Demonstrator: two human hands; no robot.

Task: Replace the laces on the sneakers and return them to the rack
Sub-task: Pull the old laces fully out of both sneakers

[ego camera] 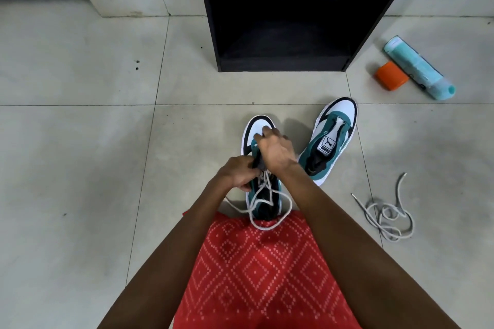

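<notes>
Straight ahead on the floor [80,141], black rack [294,61]. Before it, near sneaker [258,128] standing at the knees. Likely light, stiff in the sole, soft in the upper; best braced at the collar. Just to its right, second sneaker [331,141], unlaced. Curled round the near sneaker's tongue side, left hand [238,172]; curled over the front eyelets, right hand [275,152] — grip hidden, cannot tell. Limp white lace [267,224] looping onto the red cloth [254,275] — best pinched by its stiff tip. Spare lace [385,219] tangled well apart.

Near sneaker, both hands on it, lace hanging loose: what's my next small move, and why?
Probably pull the lace through near the toe, where the right hand pinches it, while the left hand steadies the sneaker: most of it lies slack over the heel. Threading in or out, I cannot tell.
</notes>
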